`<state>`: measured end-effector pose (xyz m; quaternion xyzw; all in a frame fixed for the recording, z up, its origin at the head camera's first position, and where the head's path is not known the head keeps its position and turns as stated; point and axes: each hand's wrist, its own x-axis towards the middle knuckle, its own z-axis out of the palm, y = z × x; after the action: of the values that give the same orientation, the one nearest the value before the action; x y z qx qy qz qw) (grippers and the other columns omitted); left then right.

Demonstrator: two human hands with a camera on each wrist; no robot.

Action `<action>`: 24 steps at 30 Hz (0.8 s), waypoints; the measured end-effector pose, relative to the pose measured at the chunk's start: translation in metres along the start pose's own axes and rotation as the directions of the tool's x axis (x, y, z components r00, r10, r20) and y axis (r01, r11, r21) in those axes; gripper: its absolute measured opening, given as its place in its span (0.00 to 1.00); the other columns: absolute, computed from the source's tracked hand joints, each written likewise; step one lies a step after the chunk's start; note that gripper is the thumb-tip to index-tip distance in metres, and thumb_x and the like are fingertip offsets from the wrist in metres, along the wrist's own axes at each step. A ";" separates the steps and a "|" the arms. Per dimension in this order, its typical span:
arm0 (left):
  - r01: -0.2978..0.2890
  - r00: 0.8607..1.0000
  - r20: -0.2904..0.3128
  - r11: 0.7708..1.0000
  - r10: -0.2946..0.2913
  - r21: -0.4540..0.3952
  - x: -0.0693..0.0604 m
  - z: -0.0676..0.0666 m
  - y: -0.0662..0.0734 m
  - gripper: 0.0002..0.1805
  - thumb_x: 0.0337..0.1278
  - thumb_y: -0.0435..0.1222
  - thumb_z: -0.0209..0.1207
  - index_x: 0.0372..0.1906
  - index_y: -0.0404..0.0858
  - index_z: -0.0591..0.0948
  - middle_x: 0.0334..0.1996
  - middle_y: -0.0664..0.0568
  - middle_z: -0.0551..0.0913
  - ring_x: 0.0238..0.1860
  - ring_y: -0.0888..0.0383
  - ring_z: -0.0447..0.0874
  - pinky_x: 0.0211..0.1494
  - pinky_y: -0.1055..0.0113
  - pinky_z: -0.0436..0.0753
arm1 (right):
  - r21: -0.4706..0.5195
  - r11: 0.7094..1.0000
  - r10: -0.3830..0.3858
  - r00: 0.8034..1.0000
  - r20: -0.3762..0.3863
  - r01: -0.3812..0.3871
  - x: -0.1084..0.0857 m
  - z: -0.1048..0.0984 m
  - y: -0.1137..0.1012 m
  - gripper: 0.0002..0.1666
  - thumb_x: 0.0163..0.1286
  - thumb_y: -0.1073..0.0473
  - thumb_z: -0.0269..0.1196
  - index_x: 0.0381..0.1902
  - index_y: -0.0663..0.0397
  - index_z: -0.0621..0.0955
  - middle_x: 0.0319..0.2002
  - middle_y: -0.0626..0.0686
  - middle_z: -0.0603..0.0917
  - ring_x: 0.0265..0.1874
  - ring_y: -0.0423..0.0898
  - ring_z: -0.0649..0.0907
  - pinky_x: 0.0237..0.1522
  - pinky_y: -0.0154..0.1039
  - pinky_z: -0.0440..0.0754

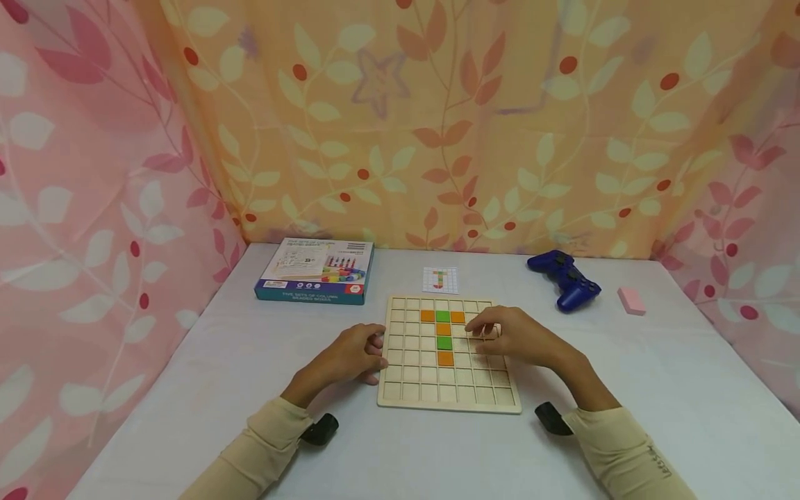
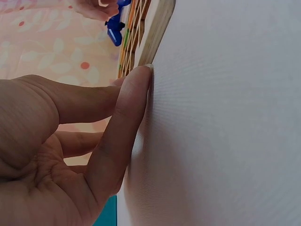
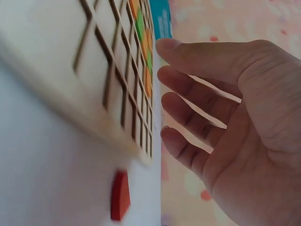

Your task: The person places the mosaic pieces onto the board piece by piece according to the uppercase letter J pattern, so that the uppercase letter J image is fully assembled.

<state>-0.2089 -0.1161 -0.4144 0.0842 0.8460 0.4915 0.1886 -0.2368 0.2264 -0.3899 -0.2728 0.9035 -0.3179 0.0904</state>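
Note:
A wooden grid board (image 1: 400, 394) lies flat, with orange tiles (image 1: 445, 359) and green tiles (image 1: 444, 343) forming a T: a short top row and a column below its middle. My left hand (image 1: 346, 354) touches the board's left edge with thumb and fingertips; the left wrist view shows a fingertip of that hand (image 2: 89, 127) against the wooden edge (image 2: 157, 28). Over the right part of the grid is my right hand (image 1: 521, 337), its fingers loosely bent. In the right wrist view this hand (image 3: 244, 103) holds nothing between its parted thumb and fingers.
Behind the board lies a small printed card (image 1: 440, 280). A flat box (image 1: 312, 296) rests at the back left, with a blue game controller (image 1: 565, 280) and a pink block (image 1: 632, 301) at the back right. The right wrist view shows a red block (image 3: 120, 195).

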 end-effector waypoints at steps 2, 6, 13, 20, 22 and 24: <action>0.001 1.000 0.001 1.000 -0.001 -0.006 0.000 0.000 0.000 0.37 0.63 0.22 0.68 0.76 0.28 0.69 0.48 0.45 0.76 0.46 0.52 0.79 0.36 0.63 0.93 | 0.007 0.999 0.046 0.999 -0.007 -0.046 -0.003 -0.007 0.005 0.20 0.66 0.58 0.76 0.55 0.54 0.88 0.44 0.49 0.87 0.45 0.48 0.81 0.41 0.36 0.81; 0.007 1.000 0.004 1.000 -0.007 -0.005 0.000 0.000 0.000 0.37 0.62 0.22 0.68 0.76 0.29 0.70 0.48 0.45 0.76 0.46 0.52 0.79 0.37 0.63 0.93 | 0.014 0.993 0.121 0.992 -0.019 -0.121 -0.009 -0.019 0.016 0.23 0.65 0.57 0.76 0.57 0.52 0.87 0.44 0.50 0.86 0.44 0.50 0.79 0.33 0.37 0.80; 0.013 1.000 0.005 1.000 -0.013 -0.001 0.000 -0.001 0.001 0.37 0.63 0.22 0.68 0.76 0.29 0.70 0.49 0.45 0.77 0.46 0.52 0.79 0.37 0.63 0.93 | -0.030 0.983 0.182 0.983 -0.022 -0.182 -0.017 -0.031 0.034 0.24 0.63 0.58 0.75 0.58 0.52 0.87 0.45 0.49 0.87 0.47 0.49 0.81 0.45 0.41 0.81; 0.007 1.000 0.004 1.000 -0.007 0.001 0.000 -0.001 0.001 0.36 0.63 0.23 0.68 0.75 0.29 0.70 0.49 0.45 0.77 0.46 0.52 0.80 0.37 0.63 0.93 | -0.025 0.979 0.205 0.978 0.029 -0.204 -0.023 -0.037 0.048 0.25 0.57 0.58 0.78 0.54 0.50 0.89 0.45 0.50 0.86 0.47 0.49 0.80 0.48 0.40 0.80; 0.012 1.000 0.002 1.000 -0.012 0.006 0.000 0.000 0.001 0.36 0.63 0.23 0.68 0.75 0.30 0.70 0.49 0.45 0.77 0.46 0.52 0.80 0.37 0.64 0.93 | -0.010 0.977 0.214 0.976 0.049 -0.213 -0.023 -0.037 0.050 0.25 0.56 0.59 0.78 0.54 0.51 0.89 0.47 0.51 0.87 0.48 0.49 0.81 0.49 0.41 0.80; 0.016 1.000 0.000 1.000 -0.016 0.008 -0.001 0.000 0.001 0.37 0.63 0.23 0.68 0.76 0.30 0.70 0.49 0.45 0.77 0.46 0.52 0.80 0.37 0.64 0.93 | 0.001 0.974 0.228 0.972 0.064 -0.228 -0.024 -0.038 0.051 0.26 0.55 0.60 0.78 0.55 0.51 0.89 0.48 0.51 0.87 0.49 0.50 0.81 0.50 0.42 0.81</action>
<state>-0.2086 -0.1162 -0.4134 0.0782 0.8485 0.4868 0.1922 -0.2520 0.2925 -0.3928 -0.1769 0.9241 -0.3005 0.1561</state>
